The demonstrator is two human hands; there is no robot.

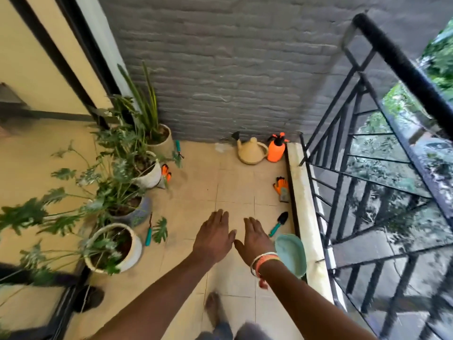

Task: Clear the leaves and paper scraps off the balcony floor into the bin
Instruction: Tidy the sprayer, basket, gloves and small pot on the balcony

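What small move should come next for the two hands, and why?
Probably lower the left hand toward the green leaf lying beside the white pot. Both it and the right hand are open and hold nothing, and that leaf is the only likely litter I can see; no paper scraps show.

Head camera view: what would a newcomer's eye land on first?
The bare left hand and right hand reach open over the beige tiled floor at centre. A bright orange plastic spray bottle stands in the far corner beside a beige watering can; leafy green potted plants line the left side.
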